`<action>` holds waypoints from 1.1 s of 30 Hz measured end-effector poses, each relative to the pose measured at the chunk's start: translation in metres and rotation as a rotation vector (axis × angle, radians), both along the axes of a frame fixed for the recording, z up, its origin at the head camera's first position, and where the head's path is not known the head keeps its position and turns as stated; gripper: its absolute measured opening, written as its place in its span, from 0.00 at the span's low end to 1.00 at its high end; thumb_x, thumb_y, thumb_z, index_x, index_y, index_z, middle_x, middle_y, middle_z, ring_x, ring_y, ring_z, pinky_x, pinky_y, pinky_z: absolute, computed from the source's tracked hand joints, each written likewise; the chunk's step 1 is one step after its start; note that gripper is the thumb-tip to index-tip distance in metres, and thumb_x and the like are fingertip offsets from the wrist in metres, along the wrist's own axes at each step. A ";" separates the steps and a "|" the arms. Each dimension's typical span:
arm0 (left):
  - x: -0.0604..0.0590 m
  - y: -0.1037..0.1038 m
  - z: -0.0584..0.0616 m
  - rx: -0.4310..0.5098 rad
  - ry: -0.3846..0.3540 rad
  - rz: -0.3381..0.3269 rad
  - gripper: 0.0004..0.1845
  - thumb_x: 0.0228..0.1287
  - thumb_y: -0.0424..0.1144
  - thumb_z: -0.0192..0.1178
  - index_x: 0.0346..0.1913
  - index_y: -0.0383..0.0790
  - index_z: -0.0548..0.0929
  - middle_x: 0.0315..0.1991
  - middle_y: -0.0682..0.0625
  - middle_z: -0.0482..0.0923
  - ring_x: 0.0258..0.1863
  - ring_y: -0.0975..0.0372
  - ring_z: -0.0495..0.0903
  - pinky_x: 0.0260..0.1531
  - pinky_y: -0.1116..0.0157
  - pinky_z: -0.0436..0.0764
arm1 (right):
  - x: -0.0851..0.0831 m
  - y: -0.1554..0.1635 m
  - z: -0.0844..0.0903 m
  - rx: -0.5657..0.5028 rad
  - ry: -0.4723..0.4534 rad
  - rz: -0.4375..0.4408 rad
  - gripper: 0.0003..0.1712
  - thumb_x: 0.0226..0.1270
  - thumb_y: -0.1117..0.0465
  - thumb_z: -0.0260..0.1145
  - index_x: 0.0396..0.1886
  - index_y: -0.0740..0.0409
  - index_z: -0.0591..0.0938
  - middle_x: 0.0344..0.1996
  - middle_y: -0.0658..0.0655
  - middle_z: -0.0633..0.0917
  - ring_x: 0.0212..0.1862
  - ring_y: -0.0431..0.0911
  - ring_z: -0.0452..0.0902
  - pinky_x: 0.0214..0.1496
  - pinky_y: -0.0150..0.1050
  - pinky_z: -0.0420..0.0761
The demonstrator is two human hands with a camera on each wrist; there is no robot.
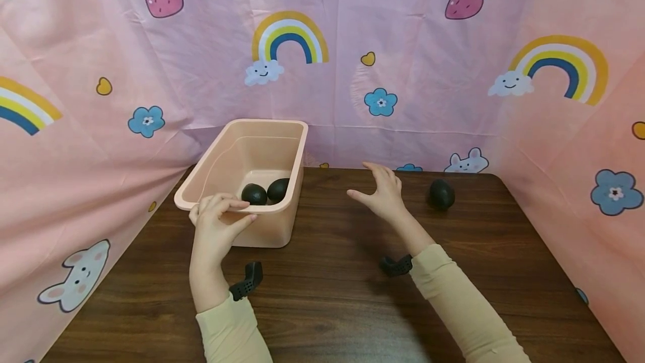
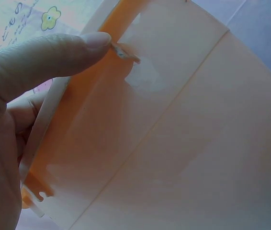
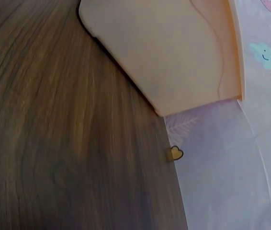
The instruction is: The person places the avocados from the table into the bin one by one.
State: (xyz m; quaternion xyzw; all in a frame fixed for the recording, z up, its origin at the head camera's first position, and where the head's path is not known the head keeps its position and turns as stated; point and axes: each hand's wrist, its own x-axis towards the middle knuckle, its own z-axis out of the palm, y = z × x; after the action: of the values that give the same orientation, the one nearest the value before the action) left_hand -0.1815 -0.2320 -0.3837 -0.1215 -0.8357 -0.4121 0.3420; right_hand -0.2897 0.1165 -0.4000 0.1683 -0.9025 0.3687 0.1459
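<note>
Fingers of the left hand [image 1: 215, 223] curl over the near rim of the peach bin [image 1: 282, 144], thumb pressed on the outer wall, gripping it near the tabletop's [image 1: 327, 307] left back corner. Two dark avocados [image 1: 266, 191] lie touching inside the bin. The right hand [image 1: 384, 192] hovers spread wide, holding nothing, between the bin and a third avocado [image 1: 441, 194], which sits toward the back right corner. Behind hangs a pink patterned cloth [image 1: 403, 43].
</note>
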 end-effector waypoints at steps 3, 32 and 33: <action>0.000 0.000 0.001 -0.002 0.002 -0.002 0.15 0.40 0.30 0.78 0.35 0.38 0.87 0.36 0.52 0.79 0.46 0.61 0.66 0.57 0.58 0.41 | -0.001 0.006 -0.001 -0.007 -0.007 -0.010 0.49 0.53 0.34 0.69 0.71 0.49 0.64 0.67 0.56 0.66 0.70 0.57 0.48 0.66 0.62 0.41; 0.000 0.001 0.000 -0.008 0.018 -0.003 0.15 0.40 0.30 0.78 0.34 0.38 0.87 0.36 0.51 0.79 0.46 0.60 0.66 0.58 0.56 0.40 | -0.007 0.073 -0.019 -0.025 -0.006 -0.183 0.51 0.54 0.33 0.68 0.72 0.51 0.62 0.69 0.59 0.62 0.70 0.61 0.47 0.64 0.66 0.39; 0.000 0.001 0.000 -0.008 0.015 -0.001 0.15 0.40 0.30 0.78 0.34 0.38 0.87 0.36 0.52 0.79 0.46 0.60 0.66 0.58 0.56 0.40 | -0.007 0.076 -0.019 -0.024 -0.004 -0.191 0.51 0.54 0.34 0.68 0.72 0.51 0.62 0.69 0.59 0.62 0.70 0.61 0.46 0.64 0.66 0.38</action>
State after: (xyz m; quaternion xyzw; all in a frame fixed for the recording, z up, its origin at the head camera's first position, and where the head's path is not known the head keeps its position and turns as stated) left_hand -0.1816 -0.2307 -0.3834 -0.1264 -0.8347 -0.4081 0.3475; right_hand -0.2967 0.1926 -0.4195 0.0789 -0.9102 0.3644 0.1806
